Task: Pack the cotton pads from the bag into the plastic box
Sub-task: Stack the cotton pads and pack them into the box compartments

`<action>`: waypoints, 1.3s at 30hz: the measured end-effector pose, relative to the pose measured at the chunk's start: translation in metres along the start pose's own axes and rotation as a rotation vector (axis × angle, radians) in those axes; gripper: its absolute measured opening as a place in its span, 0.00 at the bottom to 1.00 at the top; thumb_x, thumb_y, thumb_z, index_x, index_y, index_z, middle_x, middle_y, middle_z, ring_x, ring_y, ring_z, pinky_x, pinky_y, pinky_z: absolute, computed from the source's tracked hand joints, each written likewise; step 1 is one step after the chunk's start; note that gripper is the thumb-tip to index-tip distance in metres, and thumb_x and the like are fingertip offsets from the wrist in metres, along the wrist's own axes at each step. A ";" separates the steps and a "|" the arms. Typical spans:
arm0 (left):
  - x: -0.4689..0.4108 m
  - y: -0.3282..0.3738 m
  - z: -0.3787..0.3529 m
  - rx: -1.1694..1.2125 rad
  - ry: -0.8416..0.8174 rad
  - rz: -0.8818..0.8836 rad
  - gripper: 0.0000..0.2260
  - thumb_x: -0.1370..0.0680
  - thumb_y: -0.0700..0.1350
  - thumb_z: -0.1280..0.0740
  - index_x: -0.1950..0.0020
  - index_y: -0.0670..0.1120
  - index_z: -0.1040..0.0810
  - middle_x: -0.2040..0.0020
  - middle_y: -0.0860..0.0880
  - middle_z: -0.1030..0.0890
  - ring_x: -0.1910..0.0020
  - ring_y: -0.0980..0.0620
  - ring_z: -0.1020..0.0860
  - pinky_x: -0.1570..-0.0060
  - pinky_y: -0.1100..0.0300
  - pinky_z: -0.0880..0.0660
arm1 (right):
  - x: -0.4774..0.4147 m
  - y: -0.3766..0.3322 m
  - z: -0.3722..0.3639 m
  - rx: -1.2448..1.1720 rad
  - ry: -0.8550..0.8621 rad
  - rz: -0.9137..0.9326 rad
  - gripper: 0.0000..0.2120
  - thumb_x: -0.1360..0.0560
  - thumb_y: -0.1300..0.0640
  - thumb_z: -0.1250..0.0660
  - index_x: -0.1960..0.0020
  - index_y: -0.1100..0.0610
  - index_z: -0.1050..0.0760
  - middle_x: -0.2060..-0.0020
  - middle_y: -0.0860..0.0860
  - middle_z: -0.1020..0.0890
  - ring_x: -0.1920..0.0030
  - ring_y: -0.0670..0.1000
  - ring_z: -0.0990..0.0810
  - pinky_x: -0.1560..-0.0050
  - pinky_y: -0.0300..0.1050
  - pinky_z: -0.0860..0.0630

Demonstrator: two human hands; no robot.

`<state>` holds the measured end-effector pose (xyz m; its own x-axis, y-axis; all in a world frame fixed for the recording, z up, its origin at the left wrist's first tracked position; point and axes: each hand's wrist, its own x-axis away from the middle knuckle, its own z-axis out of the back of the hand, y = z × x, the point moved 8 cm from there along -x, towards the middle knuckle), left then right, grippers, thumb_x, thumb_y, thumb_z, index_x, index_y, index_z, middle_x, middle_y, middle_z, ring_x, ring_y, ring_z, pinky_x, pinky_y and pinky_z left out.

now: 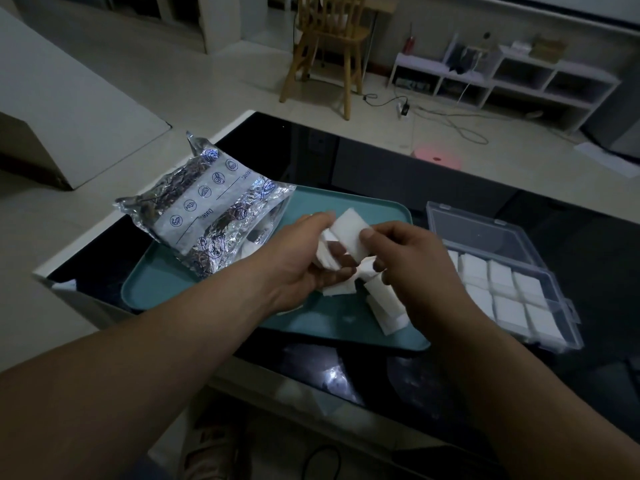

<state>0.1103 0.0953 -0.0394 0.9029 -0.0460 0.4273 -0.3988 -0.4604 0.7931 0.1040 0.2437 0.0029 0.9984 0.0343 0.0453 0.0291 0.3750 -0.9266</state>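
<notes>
A silver foil bag (211,209) lies on the left part of a teal tray (166,285), its mouth facing right. My left hand (304,261) cups a loose bunch of white cotton pads (349,230) above the tray's middle. My right hand (415,268) pinches the same bunch from the right, thumb on the top pad. More pads (384,303) lie on the tray under my right hand. The clear plastic box (485,230) stands open to the right of the tray, with several pads (509,292) lined up in its near compartments.
The tray and box rest on a glossy black table (415,181) with a white edge. A wooden chair (329,46), a low white shelf (502,77), floor cables and a pink stool (438,157) stand beyond it.
</notes>
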 end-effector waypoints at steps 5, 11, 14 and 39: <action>-0.001 -0.002 -0.002 -0.054 -0.053 0.003 0.11 0.18 0.53 0.32 0.40 0.50 0.26 0.57 0.45 0.25 0.68 0.50 0.23 0.73 0.62 0.26 | -0.004 0.014 0.004 -0.292 0.006 -0.189 0.04 0.20 0.58 0.30 0.48 0.58 0.20 0.63 0.51 0.16 0.66 0.47 0.22 0.63 0.45 0.27; 0.002 0.002 -0.017 -0.059 -0.125 -0.068 0.20 0.20 0.61 0.35 0.39 0.46 0.25 0.61 0.47 0.22 0.70 0.51 0.25 0.77 0.63 0.34 | 0.012 0.016 -0.020 -0.426 -0.078 -0.292 0.05 0.21 0.56 0.29 0.54 0.57 0.20 0.68 0.48 0.20 0.69 0.44 0.25 0.64 0.41 0.29; 0.003 0.000 -0.018 -0.111 -0.094 -0.096 0.11 0.16 0.50 0.37 0.37 0.48 0.22 0.54 0.46 0.20 0.66 0.52 0.21 0.74 0.61 0.29 | 0.016 0.009 -0.014 -0.224 -0.020 -0.177 0.07 0.23 0.57 0.28 0.59 0.58 0.18 0.67 0.48 0.16 0.67 0.44 0.19 0.65 0.40 0.24; 0.013 -0.047 -0.066 0.051 -0.428 0.241 0.17 0.15 0.62 0.46 0.36 0.55 0.25 0.39 0.44 0.30 0.45 0.47 0.27 0.44 0.51 0.28 | 0.025 -0.004 0.019 0.369 -0.219 0.341 0.22 0.31 0.48 0.19 0.49 0.52 0.30 0.48 0.46 0.20 0.53 0.44 0.20 0.55 0.40 0.22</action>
<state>0.1300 0.1744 -0.0426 0.7749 -0.5118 0.3710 -0.6059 -0.4340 0.6668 0.1275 0.2603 0.0149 0.9136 0.3880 -0.1216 -0.3528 0.6079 -0.7113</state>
